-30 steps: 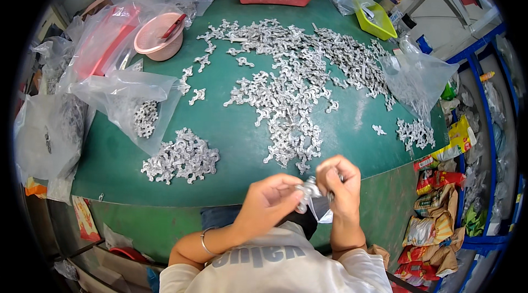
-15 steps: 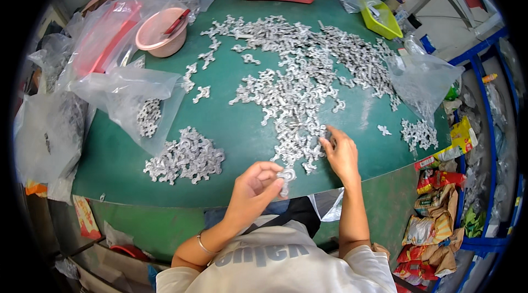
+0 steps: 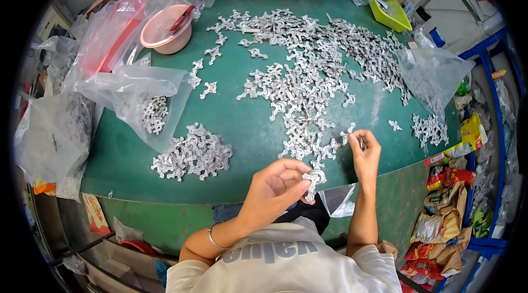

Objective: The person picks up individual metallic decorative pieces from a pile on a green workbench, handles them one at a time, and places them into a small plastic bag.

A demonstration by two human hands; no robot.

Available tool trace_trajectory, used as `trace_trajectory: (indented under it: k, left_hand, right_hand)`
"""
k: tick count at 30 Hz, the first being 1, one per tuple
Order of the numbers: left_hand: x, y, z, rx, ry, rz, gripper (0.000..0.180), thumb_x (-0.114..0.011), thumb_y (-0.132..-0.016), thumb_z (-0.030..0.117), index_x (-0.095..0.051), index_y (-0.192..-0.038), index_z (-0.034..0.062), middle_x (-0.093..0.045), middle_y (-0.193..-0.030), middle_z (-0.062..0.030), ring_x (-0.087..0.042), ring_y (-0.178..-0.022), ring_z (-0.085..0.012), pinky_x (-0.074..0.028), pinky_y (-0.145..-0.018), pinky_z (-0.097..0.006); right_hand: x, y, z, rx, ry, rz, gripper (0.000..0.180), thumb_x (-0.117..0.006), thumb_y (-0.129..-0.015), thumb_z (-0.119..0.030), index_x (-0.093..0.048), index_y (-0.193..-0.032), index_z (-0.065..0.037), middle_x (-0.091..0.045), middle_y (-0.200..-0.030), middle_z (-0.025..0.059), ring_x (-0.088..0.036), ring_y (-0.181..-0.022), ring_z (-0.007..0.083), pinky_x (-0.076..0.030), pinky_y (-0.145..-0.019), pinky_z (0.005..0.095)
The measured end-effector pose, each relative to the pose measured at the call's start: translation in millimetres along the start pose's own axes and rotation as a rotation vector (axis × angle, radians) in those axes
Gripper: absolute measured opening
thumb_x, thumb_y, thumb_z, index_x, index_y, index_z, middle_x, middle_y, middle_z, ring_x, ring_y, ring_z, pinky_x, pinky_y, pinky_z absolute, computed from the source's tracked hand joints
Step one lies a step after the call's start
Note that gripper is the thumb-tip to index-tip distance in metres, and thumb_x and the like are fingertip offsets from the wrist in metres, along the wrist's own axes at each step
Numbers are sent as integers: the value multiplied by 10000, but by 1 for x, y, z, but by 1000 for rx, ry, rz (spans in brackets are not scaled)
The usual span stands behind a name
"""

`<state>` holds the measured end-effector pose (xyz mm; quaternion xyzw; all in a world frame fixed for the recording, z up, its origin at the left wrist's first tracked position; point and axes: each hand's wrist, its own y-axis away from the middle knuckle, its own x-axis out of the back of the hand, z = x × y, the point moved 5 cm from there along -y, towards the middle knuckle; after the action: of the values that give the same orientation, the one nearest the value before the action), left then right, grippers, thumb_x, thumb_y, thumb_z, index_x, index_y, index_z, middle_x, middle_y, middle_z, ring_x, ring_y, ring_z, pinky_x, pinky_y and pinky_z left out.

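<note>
At the near edge of the smooth green tabletop (image 3: 253, 133), I observe the left hand (image 3: 281, 184) pinching a part (image 3: 313, 179): metallic, silver-grey, knobby arms, rounded section. The right hand (image 3: 366, 154), narrowed, grips a second part (image 3: 345, 137) beside the jumbled pile (image 3: 308, 86).

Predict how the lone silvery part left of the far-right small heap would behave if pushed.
The silvery part would probably stay rigid, given its metallic sheen. Its lobed outline suggests sliding rather than rolling. Its projections might snag on the neighbouring small heap.
</note>
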<state>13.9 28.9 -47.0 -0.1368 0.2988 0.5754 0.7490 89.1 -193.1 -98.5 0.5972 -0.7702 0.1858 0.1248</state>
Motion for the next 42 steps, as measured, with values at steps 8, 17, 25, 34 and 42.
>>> trace_trajectory:
  k: [8,17,25,34,42]
  left_hand:
    - [2,-3,-7,-20,28,38,216,-469,-862,-8,-409,-1070,-15,-561,-959,-132,-575,-804,-163,-469,-703,-279]
    - [-3,-10,-5,-66,70,78,367,-527,-803,-8,-371,-1135,17,-532,-973,-132,-536,-812,-167,-414,-771,-285]
    - [-11,-14,-9,83,16,-49,204,-573,-788,-49,-465,-955,1,-537,-905,-94,-549,-747,-119,-500,-655,-249]
    - [-10,-7,-14,36,88,185,189,-574,-792,-40,-468,-945,-12,-543,-898,-107,-579,-772,-128,-536,-691,-285]
    - [-22,-3,-11,33,-74,-20,291,-573,-794,-53,-469,-1065,-64,-536,-869,-89,-601,-745,-159,-527,-667,-268]
  right_hand:
    - [-2,42,-50,-330,-693,-292,98,-612,-795,-69,-559,-835,3,-517,-627,-6,-382,-444,16,-272,-396,164]
    - [-5,57,-72,-231,-633,-484,78,-628,-764,-33,-607,-808,28,-576,-691,32,-484,-554,62,-374,-503,191]
    - [-9,55,-75,-120,-606,-561,171,-615,-746,11,-606,-917,18,-614,-745,50,-506,-628,59,-389,-575,194]
    - [0,60,-80,93,-610,-455,195,-644,-738,-30,-604,-916,37,-609,-825,78,-451,-593,64,-354,-560,198]
    - [1,64,-78,-92,-619,-354,103,-623,-789,-79,-588,-809,16,-569,-698,54,-444,-519,51,-329,-475,185]
